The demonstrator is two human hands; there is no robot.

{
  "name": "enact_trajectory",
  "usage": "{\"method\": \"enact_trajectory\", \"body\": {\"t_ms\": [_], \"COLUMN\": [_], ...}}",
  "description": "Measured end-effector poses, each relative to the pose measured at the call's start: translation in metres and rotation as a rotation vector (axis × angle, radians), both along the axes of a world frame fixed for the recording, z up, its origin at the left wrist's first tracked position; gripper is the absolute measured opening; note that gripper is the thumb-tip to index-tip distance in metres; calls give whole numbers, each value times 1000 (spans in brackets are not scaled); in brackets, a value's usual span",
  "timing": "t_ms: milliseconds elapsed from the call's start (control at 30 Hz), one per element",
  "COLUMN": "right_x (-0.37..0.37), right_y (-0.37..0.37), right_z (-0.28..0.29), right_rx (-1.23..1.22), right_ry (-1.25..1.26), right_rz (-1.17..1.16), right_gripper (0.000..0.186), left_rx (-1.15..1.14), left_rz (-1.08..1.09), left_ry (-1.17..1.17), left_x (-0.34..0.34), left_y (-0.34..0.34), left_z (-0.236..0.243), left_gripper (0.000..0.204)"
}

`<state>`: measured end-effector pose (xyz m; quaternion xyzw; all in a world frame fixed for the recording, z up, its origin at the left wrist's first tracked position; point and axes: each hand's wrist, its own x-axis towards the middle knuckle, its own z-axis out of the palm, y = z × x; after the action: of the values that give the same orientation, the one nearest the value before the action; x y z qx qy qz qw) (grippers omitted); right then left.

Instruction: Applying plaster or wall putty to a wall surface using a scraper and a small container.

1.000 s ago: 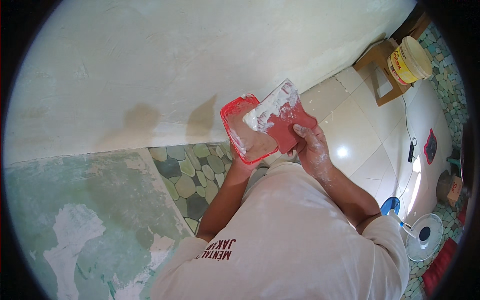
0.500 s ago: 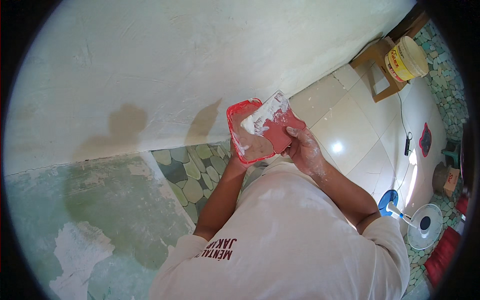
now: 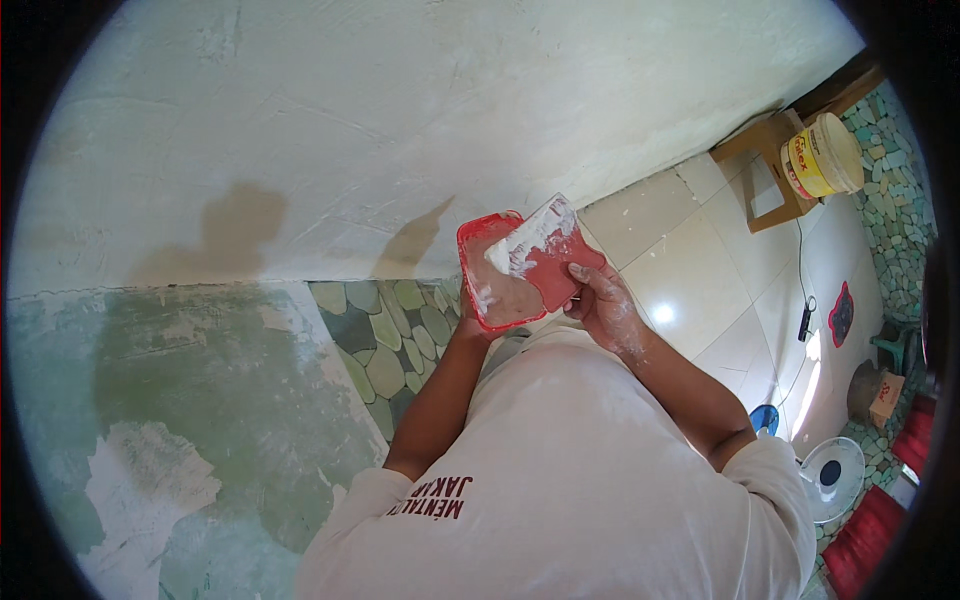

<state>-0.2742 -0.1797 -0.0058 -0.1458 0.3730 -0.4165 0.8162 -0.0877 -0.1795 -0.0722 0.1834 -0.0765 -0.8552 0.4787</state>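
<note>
My left hand holds a red-rimmed rectangular plastic container from underneath, most of its fingers hidden by it. A light, pinkish-grey coating lines the inside. In my right hand, its thumb dusted white, is a flat red scraper with a wide blade edge, tilted over the container's right part. A thick band of white paste covers the scraper along the blade, with a lump at the left corner. Both are held in front of my white shirt, near the plastered wall.
Pale plastered wall ahead; patchy green surface at left; pebble-patterned tiles beside it. At right: white floor tiles, brown stool with yellow bucket, power cord, red-rimmed mat, standing fan, red cushions.
The scraper and container are somewhat lower in the picture and slightly to the right, still held in the same hands. The view of the room has also shifted a little.
</note>
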Motion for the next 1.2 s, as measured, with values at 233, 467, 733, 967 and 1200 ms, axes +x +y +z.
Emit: {"method": "enact_trajectory", "body": {"t_ms": [233, 467, 733, 967, 1200], "right_x": [1, 11, 38, 131, 185], "right_y": [-3, -7, -28, -53, -94], "right_z": [-17, -31, -73, -103, 3], "right_rx": [-6, 0, -9, 156, 27], "right_ry": [27, -39, -28, 241, 34], "right_rz": [43, -72, -125, -236, -168], "right_gripper": [13, 15, 18, 18, 22], "left_rx": [36, -14, 92, -65, -198], "left_rz": [235, 387, 509, 535, 581], "left_ry": [5, -18, -71, 116, 163], "left_x": [39, 47, 91, 105, 116], "left_y": [31, 36, 63, 86, 102], "left_z": [-81, -88, -80, -29, -9], "left_gripper": [36, 57, 57, 66, 69]}}
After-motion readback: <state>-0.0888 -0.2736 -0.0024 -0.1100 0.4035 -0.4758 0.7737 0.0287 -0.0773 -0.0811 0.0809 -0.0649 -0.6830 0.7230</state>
